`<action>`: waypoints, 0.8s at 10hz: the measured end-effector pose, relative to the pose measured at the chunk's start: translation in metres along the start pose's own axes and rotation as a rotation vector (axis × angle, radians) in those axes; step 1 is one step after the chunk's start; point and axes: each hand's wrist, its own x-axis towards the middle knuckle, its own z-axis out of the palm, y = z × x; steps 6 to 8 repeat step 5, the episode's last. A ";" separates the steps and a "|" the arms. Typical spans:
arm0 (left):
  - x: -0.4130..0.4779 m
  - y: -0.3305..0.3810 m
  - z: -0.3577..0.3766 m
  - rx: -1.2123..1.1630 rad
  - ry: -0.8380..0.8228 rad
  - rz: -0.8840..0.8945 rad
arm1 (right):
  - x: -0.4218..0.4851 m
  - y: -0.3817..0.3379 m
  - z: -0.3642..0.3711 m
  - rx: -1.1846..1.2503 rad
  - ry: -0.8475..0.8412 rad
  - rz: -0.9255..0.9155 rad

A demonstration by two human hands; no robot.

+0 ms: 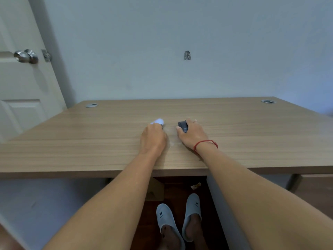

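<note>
Gripping a small white tube (158, 121), the left hand (153, 137) has fingers curled round it, long axis pointing away and slightly left. Just beside it, the right hand (191, 133) holds a dark box (182, 126), both resting on the desk (90, 138).

The white piece (158, 121) is small, rounded and pale, blurred at its far end. It sticks out beyond the fingers of the left hand (153, 137), which curl round its near end, and it lies low over the desk (90, 141), near the middle. The black box (182, 126) is small and dark with white lettering on its near face. It sits just right of the white piece, apart from it, tilted, held between the thumb and fingers of the right hand (192, 135).
</note>
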 end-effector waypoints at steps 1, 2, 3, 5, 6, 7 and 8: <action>-0.002 0.002 -0.005 0.021 0.001 0.044 | -0.009 0.001 -0.004 0.077 0.019 0.016; -0.008 0.001 -0.007 -0.009 -0.027 0.025 | -0.019 0.007 -0.014 0.136 0.009 0.051; -0.020 0.002 -0.013 -0.087 -0.061 -0.059 | -0.033 0.016 -0.028 0.074 -0.005 0.051; -0.043 0.002 -0.028 0.027 -0.165 -0.220 | -0.061 0.034 -0.052 -0.121 -0.144 0.026; -0.043 0.002 -0.028 0.027 -0.165 -0.220 | -0.061 0.034 -0.052 -0.121 -0.144 0.026; -0.043 0.002 -0.028 0.027 -0.165 -0.220 | -0.061 0.034 -0.052 -0.121 -0.144 0.026; -0.043 0.002 -0.028 0.027 -0.165 -0.220 | -0.061 0.034 -0.052 -0.121 -0.144 0.026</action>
